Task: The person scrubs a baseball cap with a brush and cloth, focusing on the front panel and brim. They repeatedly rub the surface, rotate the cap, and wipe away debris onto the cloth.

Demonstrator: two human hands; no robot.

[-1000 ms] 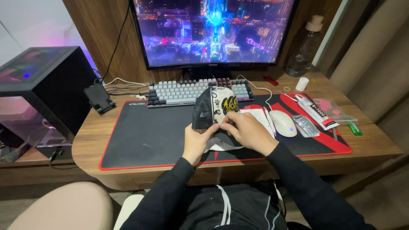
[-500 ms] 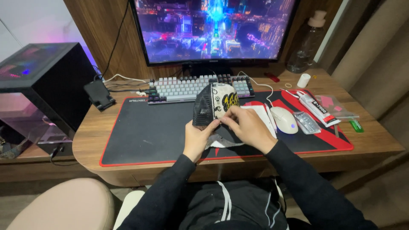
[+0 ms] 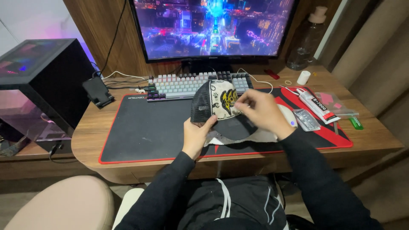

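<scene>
Far left: a black computer case with a glass side panel (image 3: pixel 40 81) is stood at the left end of the rounded wooden counter (image 3: pixel 87 132).
Stand: a small black phone stand (image 3: pixel 98 91) is set on the counter, just beside the case.
Mat: a large black desk mat with red edging (image 3: pixel 145 130) is spread over the middle of the counter.
Keyboard: a grey and white mechanical keyboard (image 3: pixel 183 84) is laid along the mat's far edge, below a wide curved monitor (image 3: pixel 213 27).
Left hand: the left hand (image 3: pixel 197 135) is clenched on the brim of the cap, thumb on top.
Cap: a black mesh-backed cap with a cream front panel and dark brim (image 3: pixel 215 106) is held upright over the mat, in front of the keyboard.
Right hand: the right hand (image 3: pixel 262 111) is pinched at the cap's front panel; what lies between the fingertips cannot be told.
Right end: a white glue tube with a black label (image 3: pixel 314 104) and a clear plastic bag (image 3: pixel 336 104) are laid on the mat's red corner.
Far right: a clear plastic bottle (image 3: pixel 304 47) is stood at the back.
</scene>
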